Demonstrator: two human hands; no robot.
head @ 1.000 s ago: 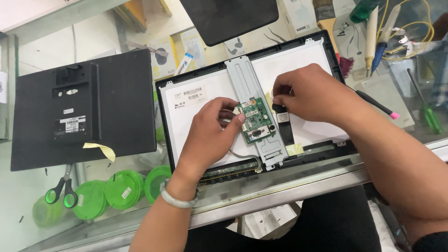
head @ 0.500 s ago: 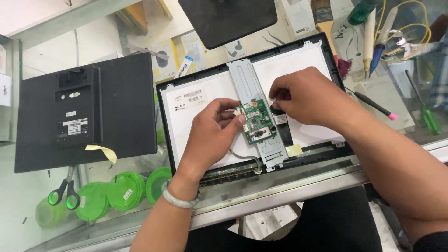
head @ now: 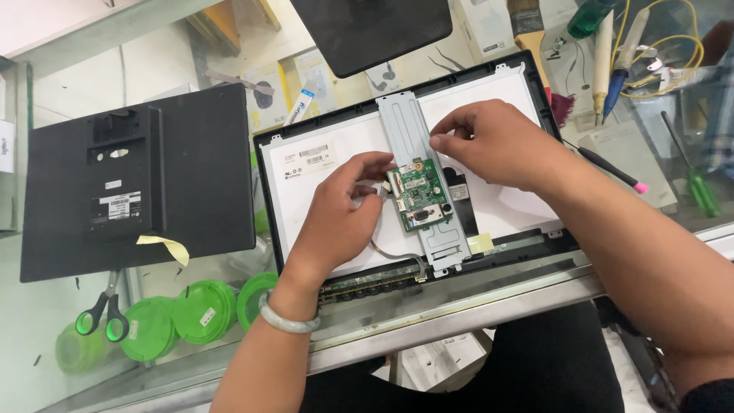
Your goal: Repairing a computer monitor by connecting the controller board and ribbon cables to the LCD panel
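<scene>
1. Left hand (head: pixel 336 218) rests on the white panel back (head: pixel 321 183); its fingers (head: pixel 375 164) reach the left edge of the green board (head: pixel 419 195), pinching at the connector there, closed on it or on the thin cable, can't tell which.
2. Right hand (head: pixel 497 141) sits above the board's top right; fingers (head: pixel 443 138) curled together at the grey bracket (head: pixel 405 126), touching it. Can't tell if they grip anything.
3. Board sits mid-panel, on the lower half of the bracket, which runs top to bottom of the panel.
4. Panel lies face down in a black frame (head: pixel 264 199) on the glass bench (head: pixel 459 310), close to its front edge.
5. Grey cable (head: pixel 394 256) loops from under the left hand to the strip along the panel's bottom edge.
6. Black rear cover (head: pixel 138 180) lies left of the panel, just beside it, w/ a bit of yellow tape (head: pixel 164 245) at its lower edge.
7. Green-handled scissors (head: pixel 103 317) and green lids (head: pixel 191 310) show under the glass, front left.
8. Brush (head: pixel 527 30), pens and yellow wire (head: pixel 673 46) at the far right.
9. Pale bangle (head: pixel 287 321) on left wrist.
</scene>
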